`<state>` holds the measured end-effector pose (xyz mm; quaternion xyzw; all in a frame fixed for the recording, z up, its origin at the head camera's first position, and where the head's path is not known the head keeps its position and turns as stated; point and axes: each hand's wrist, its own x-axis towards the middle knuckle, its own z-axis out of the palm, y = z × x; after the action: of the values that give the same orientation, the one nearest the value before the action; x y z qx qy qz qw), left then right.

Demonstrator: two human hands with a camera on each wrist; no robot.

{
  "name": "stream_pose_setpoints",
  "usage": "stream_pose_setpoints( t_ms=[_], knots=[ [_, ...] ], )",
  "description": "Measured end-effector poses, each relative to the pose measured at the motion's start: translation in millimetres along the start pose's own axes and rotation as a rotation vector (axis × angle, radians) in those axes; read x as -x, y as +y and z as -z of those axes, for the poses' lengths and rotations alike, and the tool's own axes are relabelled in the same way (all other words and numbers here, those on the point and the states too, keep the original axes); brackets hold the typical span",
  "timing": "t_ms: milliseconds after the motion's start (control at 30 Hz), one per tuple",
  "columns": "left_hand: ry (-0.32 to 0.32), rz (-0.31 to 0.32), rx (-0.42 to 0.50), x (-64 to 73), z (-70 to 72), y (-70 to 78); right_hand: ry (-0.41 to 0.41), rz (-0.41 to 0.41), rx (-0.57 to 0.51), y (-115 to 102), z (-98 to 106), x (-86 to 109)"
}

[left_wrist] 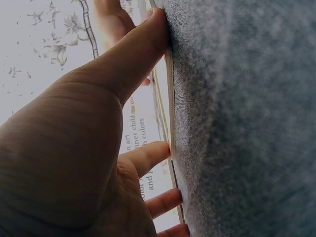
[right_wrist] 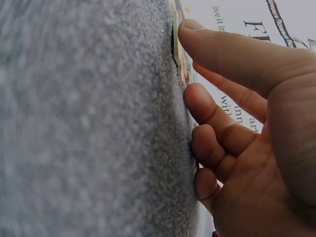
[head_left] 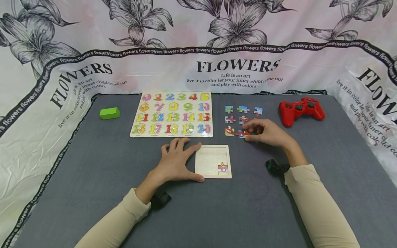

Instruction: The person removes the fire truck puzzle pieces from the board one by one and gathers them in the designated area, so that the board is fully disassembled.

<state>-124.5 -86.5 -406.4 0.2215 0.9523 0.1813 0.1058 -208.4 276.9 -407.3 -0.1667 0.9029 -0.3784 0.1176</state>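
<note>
A square wooden puzzle tray [head_left: 208,160] lies on the table, with one jigsaw piece [head_left: 222,169] in its lower right corner. My left hand [head_left: 176,162] spreads along the tray's left side, index fingertip at the top left corner and thumb at the bottom edge. The left wrist view shows those fingers stretched out against the tray's rim [left_wrist: 170,98]. To the right of the tray, my right hand [head_left: 268,133] pinches a red and blue puzzle piece [head_left: 241,134] between thumb and index finger. The right wrist view shows its other fingers curled close over the cloth.
Several loose puzzle pieces [head_left: 229,119] lie in rows beside the right fingers. Behind the tray is a colourful number board [head_left: 172,119]. A green block [head_left: 109,113] sits at the back left, a red game controller [head_left: 301,109] at the back right. A flower-printed cloth [head_left: 155,72] rises behind.
</note>
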Motion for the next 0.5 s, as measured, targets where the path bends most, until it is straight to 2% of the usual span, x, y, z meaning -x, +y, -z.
stream_pose_setpoints(
  t_ms=[267, 500],
  knots=[
    [0.001, 0.0, -0.007, -1.4, -1.2, -1.3, 0.055, -0.015, 0.099, 1.2, -2.7, -2.7],
    [0.002, 0.0, -0.015, -2.0, -2.1, -1.8, 0.101, -0.012, 0.112, -2.5, -3.5, -1.4]
  ],
)
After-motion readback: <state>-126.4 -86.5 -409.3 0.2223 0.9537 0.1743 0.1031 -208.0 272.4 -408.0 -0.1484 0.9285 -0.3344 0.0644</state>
